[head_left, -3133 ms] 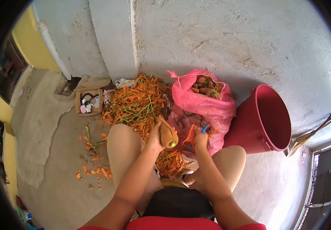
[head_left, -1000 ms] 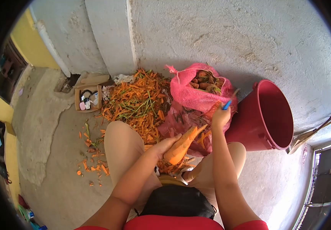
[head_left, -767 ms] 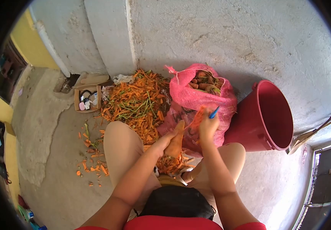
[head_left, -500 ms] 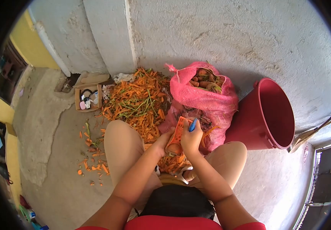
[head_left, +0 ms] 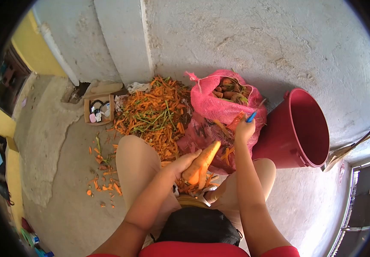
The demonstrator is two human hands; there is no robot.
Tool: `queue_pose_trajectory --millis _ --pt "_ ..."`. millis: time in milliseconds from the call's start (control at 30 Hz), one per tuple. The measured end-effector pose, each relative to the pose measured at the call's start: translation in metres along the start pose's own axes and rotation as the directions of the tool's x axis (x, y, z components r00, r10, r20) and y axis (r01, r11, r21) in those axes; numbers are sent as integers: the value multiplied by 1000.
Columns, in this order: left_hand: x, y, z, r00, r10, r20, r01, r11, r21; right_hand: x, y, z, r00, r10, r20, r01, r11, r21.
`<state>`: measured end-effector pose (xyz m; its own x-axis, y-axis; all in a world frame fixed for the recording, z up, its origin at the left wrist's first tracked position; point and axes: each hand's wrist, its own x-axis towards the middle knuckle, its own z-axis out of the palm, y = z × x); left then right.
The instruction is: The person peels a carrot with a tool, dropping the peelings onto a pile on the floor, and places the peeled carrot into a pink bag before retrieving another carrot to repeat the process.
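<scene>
My left hand (head_left: 184, 164) is closed round the thick end of a peeled, bright orange carrot (head_left: 203, 163), whose narrow tip points up and away to the right. A long strip of peel appears to hang along its near side. My right hand (head_left: 245, 131), apart from the carrot and farther forward, grips a peeler (head_left: 237, 119) with an orange, holed body and a blue end (head_left: 251, 117) showing above the fist. Behind that hand stands a pink mesh sack (head_left: 219, 103) with unpeeled carrots (head_left: 232, 91) in its open mouth. Peel strips lie on the sack's lower front.
A large heap of carrot peelings (head_left: 153, 115) with green stalks lies left of the sack. Right of the sack, a dark red bucket (head_left: 275, 137) leans tilted near the wall. A small cardboard box (head_left: 99, 109) with odds and ends sits at the left. Loose scraps (head_left: 105, 187) dot the floor.
My right hand has moved forward and right with the peeler, away from the carrot. The carrot in my left hand now points up to the right and shows more fully.
</scene>
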<state>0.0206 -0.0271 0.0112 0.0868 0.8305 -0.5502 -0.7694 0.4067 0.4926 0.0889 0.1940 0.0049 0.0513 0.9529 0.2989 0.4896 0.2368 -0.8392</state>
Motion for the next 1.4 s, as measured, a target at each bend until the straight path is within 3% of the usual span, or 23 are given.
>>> queue_pose_trajectory --millis 133,233,367,467,567,700,733,833,933,1000,1067,1100,1167,1233,1367,1400 --pt "6 6 0 977 24 -211 -24 1000 -1 -21 -24 -16 990 42 132 -74 967 245" --pt "16 4 -10 992 53 -114 -84 952 -293 -60 -39 -20 937 108 332 -243 884 398" --pt "6 7 -4 994 107 15 -94 923 -374 -101 -61 -34 924 27 381 -222 850 478" --pt "14 0 -14 986 146 76 -108 923 -368 -101 -76 -46 940 -48 338 -90 920 380" --pt "3 2 -10 955 102 278 -11 950 -312 -81 -71 -46 962 -66 266 -9 963 271" --pt "6 8 -6 964 97 249 -18 953 -301 -63 -54 -31 979 47 201 -84 980 180" --pt "8 7 -8 963 97 250 -16 952 -306 -57 -31 -16 997 -19 70 4 978 208" --pt "-1 5 -3 956 103 276 -31 967 -254 -12 -12 -15 980 174 -95 -173 985 12" --pt "-7 6 0 956 145 255 -72 958 -277 10 -9 -24 969 216 -121 -176 944 280" --pt "7 -1 -16 932 181 315 -87 953 -291 6 -12 -28 987 128 -94 -93 945 313" --pt "7 2 -9 974 113 198 -36 934 -355 -9 -23 -29 999 7 -46 9 941 339" --pt "5 4 -5 988 76 136 -18 922 -386 -22 -32 -32 997 41 66 -63 923 378" --pt "4 5 -5 972 90 217 3 919 -395 -51 -51 -39 953 97 289 -220 874 433" --pt "8 4 -11 936 137 325 -5 926 -377 -74 -63 -39 951 34 308 -178 874 453" --pt "8 3 -6 990 138 33 -118 933 -341 -80 -69 -43 933 74 353 -239 861 450" --pt "10 1 -8 992 127 -8 -121 928 -352 -76 -71 -47 904 122 410 -326 816 478"
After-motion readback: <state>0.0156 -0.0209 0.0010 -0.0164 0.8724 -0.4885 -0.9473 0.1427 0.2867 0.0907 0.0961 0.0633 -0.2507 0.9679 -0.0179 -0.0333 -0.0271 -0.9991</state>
